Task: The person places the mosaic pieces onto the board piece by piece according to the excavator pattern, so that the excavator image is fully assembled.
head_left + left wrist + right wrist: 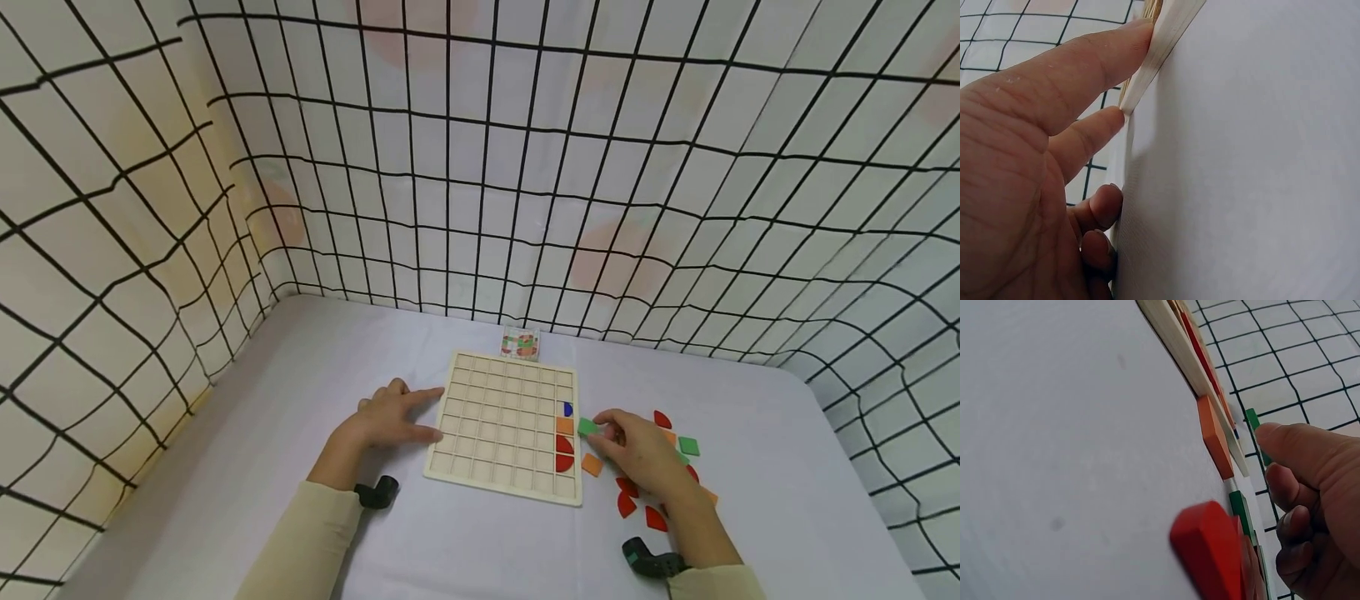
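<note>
A pale wooden grid board lies flat on the white cloth. My left hand rests at its left edge, thumb and index finger stretched out and touching the rim; the left wrist view shows both fingertips against the side. At the board's right edge my right hand pinches a green square tile between thumb and finger, lifted off the cloth in the right wrist view. In the board's right column sit a blue half-round piece, an orange square and two red rounded pieces.
Loose red, orange and green pieces lie around and under my right hand, among them an orange square and a green square. Behind the board stands a small patterned box. Black wire mesh encloses the back and sides.
</note>
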The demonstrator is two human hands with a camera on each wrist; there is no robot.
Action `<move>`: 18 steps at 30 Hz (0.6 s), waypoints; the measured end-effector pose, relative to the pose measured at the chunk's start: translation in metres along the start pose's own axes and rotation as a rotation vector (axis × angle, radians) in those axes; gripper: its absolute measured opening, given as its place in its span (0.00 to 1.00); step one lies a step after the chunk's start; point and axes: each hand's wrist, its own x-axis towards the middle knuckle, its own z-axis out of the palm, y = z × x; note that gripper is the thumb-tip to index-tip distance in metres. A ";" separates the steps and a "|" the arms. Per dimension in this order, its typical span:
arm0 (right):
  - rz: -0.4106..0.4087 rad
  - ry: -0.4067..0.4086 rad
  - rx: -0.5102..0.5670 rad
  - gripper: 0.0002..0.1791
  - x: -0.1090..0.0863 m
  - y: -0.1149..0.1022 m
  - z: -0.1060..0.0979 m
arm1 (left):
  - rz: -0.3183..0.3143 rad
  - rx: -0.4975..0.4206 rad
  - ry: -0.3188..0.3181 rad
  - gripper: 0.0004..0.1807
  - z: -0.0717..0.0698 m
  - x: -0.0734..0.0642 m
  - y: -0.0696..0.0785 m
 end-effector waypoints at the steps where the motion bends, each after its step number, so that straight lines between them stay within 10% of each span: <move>1: -0.008 0.000 0.003 0.23 -0.001 -0.001 0.000 | 0.000 0.004 0.001 0.44 0.000 0.000 0.000; 18: -0.098 -0.036 -0.029 0.20 -0.002 -0.024 0.003 | 0.010 0.011 0.002 0.44 0.001 0.001 -0.004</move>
